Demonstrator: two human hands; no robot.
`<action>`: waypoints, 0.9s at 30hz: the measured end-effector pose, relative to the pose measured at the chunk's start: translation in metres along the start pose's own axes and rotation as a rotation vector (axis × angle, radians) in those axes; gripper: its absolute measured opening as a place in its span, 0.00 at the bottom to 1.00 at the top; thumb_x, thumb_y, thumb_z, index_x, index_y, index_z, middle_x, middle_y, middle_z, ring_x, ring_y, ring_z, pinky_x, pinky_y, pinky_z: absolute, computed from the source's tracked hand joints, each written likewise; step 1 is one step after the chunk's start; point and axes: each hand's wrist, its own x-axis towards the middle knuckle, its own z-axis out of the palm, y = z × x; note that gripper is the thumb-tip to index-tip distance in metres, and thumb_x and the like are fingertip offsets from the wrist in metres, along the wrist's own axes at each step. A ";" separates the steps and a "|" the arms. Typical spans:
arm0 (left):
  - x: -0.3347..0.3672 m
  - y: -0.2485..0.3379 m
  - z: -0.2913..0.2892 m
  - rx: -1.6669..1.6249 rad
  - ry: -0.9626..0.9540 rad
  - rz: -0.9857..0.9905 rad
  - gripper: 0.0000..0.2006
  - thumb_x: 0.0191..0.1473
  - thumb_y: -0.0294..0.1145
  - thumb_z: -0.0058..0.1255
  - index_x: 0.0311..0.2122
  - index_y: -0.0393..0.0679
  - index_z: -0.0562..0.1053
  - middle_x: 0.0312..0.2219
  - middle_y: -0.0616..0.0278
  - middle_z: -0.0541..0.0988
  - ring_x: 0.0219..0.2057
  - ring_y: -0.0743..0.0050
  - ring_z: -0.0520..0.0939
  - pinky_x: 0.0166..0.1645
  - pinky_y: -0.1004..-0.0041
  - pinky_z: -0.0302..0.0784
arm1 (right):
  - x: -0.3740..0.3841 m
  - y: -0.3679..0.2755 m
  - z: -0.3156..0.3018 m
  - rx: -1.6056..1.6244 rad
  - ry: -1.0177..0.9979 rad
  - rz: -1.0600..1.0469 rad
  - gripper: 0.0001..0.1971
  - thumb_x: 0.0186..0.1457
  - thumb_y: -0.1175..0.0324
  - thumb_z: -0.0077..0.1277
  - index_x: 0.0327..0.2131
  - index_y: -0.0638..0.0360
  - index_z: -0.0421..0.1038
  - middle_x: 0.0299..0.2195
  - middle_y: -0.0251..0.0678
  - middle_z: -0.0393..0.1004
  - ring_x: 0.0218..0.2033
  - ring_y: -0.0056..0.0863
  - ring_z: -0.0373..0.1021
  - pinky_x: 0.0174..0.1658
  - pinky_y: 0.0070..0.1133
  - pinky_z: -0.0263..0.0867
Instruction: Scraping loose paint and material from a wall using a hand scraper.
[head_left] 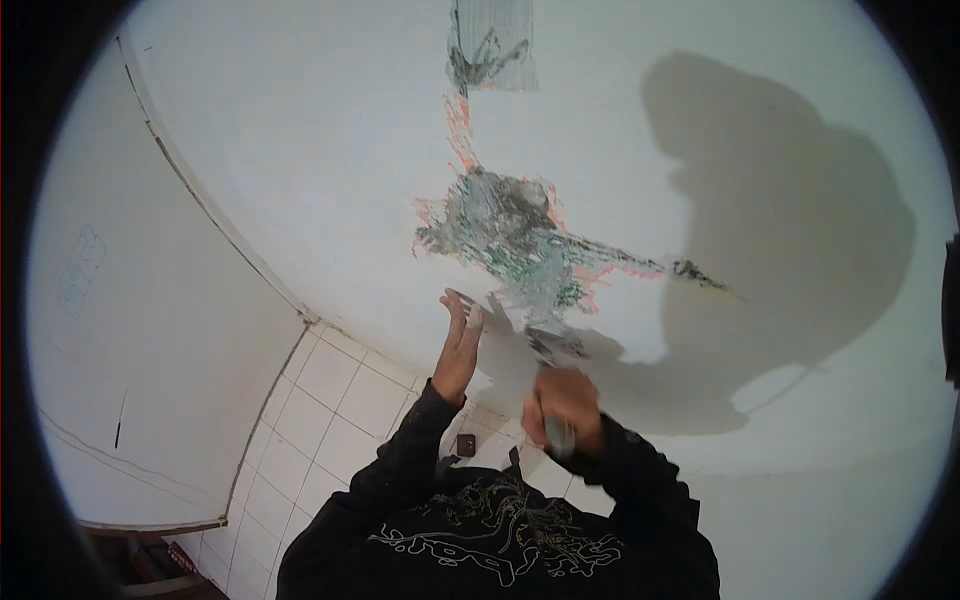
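My right hand (564, 408) is wrapped round the handle of a putty knife (556, 345), slightly blurred. Its blade is at the white wall (380, 190), just under the lower end of a rough patch (510, 220). That patch shows grey filler, green and black marks and orange-red streaks. To its lower left, my left hand (458, 350) is held up near the wall with the fingers stretched out. I see nothing in it; whether the fingertips touch the wall, I cannot tell.
Another grey smeared patch (492, 45) is higher on the wall. My shadow (780, 220) covers the right side. White floor tiles (325, 380) lie below, with a small dark box (466, 444) on them. Wooden furniture (150, 570) stands at the lower left, beside a second wall (150, 330).
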 end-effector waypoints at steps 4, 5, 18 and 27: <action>0.005 -0.015 -0.011 -0.034 0.056 0.024 0.36 0.59 0.47 0.32 0.59 0.38 0.30 0.59 0.42 0.27 0.61 0.61 0.25 0.62 0.70 0.28 | 0.000 -0.020 0.004 0.004 -0.050 -0.009 0.13 0.31 0.79 0.53 0.12 0.57 0.56 0.14 0.34 0.60 0.14 0.28 0.61 0.17 0.24 0.58; 0.004 -0.016 -0.012 -0.067 0.039 0.007 0.36 0.59 0.47 0.32 0.59 0.38 0.30 0.59 0.42 0.27 0.61 0.61 0.26 0.62 0.70 0.28 | 0.001 -0.027 0.002 0.082 0.079 -0.085 0.13 0.29 0.78 0.54 0.12 0.57 0.56 0.15 0.34 0.60 0.14 0.29 0.61 0.16 0.25 0.56; 0.005 -0.021 -0.018 -0.031 0.077 0.019 0.36 0.59 0.48 0.32 0.59 0.37 0.31 0.59 0.40 0.29 0.61 0.60 0.28 0.62 0.70 0.29 | 0.000 -0.020 -0.008 -0.179 -0.594 0.263 0.12 0.26 0.76 0.55 0.11 0.53 0.58 0.11 0.33 0.59 0.13 0.29 0.63 0.16 0.25 0.60; 0.001 -0.013 -0.020 -0.102 0.065 -0.042 0.35 0.59 0.46 0.32 0.60 0.37 0.32 0.59 0.43 0.29 0.61 0.63 0.28 0.62 0.72 0.30 | -0.020 -0.023 0.010 0.028 -0.048 0.069 0.04 0.42 0.72 0.45 0.17 0.58 0.63 0.14 0.34 0.66 0.14 0.29 0.63 0.20 0.22 0.60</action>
